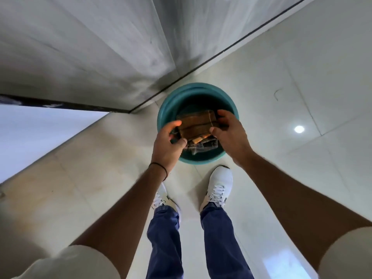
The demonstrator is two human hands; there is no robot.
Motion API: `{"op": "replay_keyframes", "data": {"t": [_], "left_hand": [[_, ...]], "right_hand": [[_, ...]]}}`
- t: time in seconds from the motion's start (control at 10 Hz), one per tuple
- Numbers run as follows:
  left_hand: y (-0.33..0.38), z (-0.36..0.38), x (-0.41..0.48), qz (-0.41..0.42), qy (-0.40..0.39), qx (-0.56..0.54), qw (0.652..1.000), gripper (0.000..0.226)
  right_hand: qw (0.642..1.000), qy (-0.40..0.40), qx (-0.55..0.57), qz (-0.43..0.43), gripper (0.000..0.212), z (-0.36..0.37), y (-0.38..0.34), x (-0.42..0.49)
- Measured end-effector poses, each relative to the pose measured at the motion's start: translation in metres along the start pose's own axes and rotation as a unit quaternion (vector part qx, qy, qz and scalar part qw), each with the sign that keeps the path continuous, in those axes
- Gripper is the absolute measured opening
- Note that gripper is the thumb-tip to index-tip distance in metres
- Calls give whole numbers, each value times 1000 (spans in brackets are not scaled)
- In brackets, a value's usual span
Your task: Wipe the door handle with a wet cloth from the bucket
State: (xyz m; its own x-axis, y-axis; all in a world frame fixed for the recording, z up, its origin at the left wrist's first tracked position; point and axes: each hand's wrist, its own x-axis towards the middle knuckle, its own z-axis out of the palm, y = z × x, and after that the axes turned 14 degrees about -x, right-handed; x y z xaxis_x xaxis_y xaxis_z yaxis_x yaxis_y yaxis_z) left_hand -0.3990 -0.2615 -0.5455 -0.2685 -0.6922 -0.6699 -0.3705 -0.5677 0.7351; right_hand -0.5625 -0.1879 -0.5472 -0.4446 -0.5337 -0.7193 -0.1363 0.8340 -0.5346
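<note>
A teal bucket stands on the pale tiled floor just ahead of my feet. Over its mouth I hold a folded brown striped cloth with both hands. My left hand pinches the cloth's left edge between thumb and fingers. My right hand grips its right edge. The cloth's lower part hangs into the bucket. The door handle is out of view.
A grey wall or door panel rises at the upper left, meeting the floor along a dark seam beside the bucket. My white shoes stand close behind the bucket. Glossy floor tiles stretch to the right.
</note>
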Motion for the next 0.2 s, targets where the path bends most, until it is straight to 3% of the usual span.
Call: {"op": "replay_keyframes", "data": {"t": [0.1, 0.2], "left_hand": [[-23, -3, 11, 37, 37, 120, 991, 46], [-32, -10, 2, 46, 61, 143, 987, 42]], "right_hand": [[996, 46, -77, 17, 58, 3, 16, 13], [994, 53, -93, 31, 52, 6, 24, -4]]}}
